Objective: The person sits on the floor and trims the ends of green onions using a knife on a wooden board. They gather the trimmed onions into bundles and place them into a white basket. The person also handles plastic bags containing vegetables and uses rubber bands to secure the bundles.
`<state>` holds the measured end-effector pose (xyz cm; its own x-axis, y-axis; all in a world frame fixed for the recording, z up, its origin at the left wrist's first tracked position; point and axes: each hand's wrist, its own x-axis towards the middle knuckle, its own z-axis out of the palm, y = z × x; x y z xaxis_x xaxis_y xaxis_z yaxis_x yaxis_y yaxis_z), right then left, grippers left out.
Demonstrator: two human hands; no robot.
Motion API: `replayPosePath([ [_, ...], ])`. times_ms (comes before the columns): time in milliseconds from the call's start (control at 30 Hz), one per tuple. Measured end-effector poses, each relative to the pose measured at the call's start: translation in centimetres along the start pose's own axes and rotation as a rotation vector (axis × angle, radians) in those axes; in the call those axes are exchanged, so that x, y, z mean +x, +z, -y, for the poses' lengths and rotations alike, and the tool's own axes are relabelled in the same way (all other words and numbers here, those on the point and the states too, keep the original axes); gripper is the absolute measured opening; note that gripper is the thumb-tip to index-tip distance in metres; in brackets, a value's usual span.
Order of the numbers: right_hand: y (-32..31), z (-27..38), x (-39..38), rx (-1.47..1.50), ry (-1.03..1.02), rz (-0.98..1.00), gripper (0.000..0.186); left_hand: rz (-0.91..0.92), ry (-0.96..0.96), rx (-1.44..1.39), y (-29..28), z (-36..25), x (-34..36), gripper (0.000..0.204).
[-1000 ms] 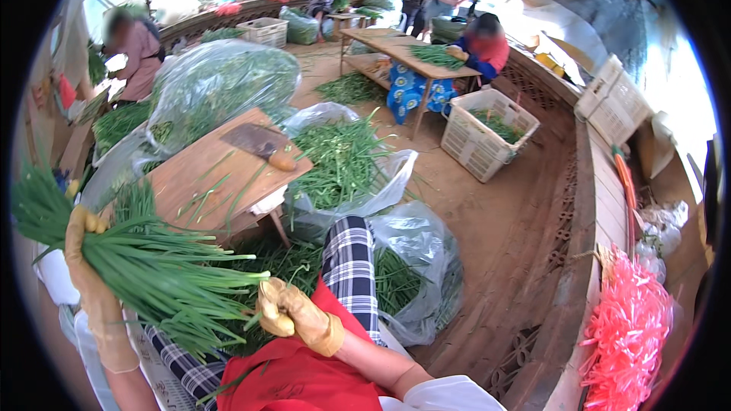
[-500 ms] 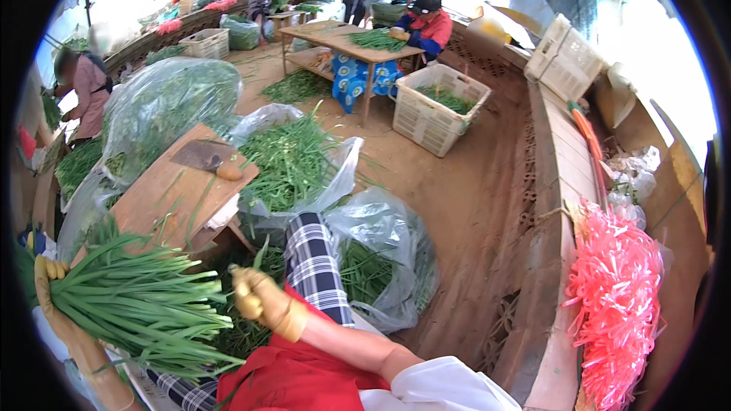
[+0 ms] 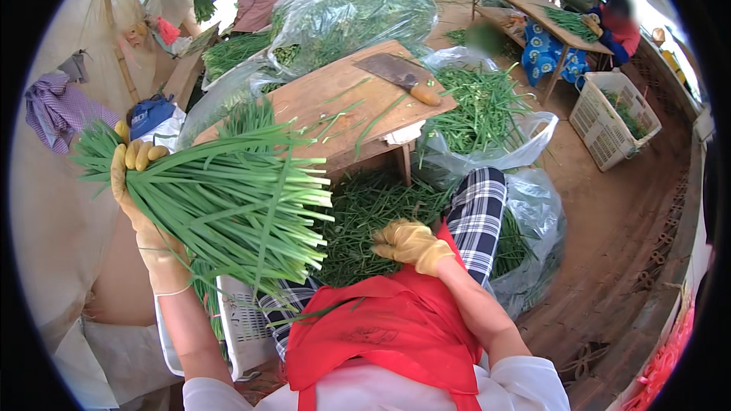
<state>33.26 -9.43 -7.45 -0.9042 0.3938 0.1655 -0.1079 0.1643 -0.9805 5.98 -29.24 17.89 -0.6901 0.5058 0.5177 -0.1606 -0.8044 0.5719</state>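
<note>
My left hand (image 3: pixel 139 156), in a yellow rubber glove, is closed around a thick bunch of green garlic chives (image 3: pixel 228 190). The bunch is held up at the left, with pale cut ends fanned to the right and leaf tips past my fist. In a similar glove, my right hand (image 3: pixel 415 245) hovers by my lap, its fingers loosely bent and somewhat apart, with nothing visible in them. Below and beyond it lies a heap of loose dark green leaves (image 3: pixel 365 213). A cleaver (image 3: pixel 396 76) with a wooden handle rests on a wooden board (image 3: pixel 312 106) ahead.
Clear plastic bags of greens (image 3: pixel 358 15) stand beyond the board, and another bag (image 3: pixel 529 221) is by my knee. A white crate (image 3: pixel 247 327) sits at my left, another crate (image 3: pixel 609 125) at the right. Co-workers are around a far table (image 3: pixel 525 0) and at the far left.
The view has swung left, bringing the tarp wall and hung clothes into sight. My right hand has drawn back from the bunch toward my lap; the left keeps its hold on the garlic chives.
</note>
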Motion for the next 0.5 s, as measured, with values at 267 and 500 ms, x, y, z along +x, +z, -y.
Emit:
replayPosePath([
  [267,-0.4,6.5,5.6,-0.087,-0.38,-0.381,0.022,0.085,-0.08,-0.102,-0.5,-1.8,-2.0,0.036],
  [500,-3.5,-4.1,4.9,-0.923,0.128,0.428,0.045,0.101,-0.029,-0.01,0.4,-3.1,-2.8,0.041],
])
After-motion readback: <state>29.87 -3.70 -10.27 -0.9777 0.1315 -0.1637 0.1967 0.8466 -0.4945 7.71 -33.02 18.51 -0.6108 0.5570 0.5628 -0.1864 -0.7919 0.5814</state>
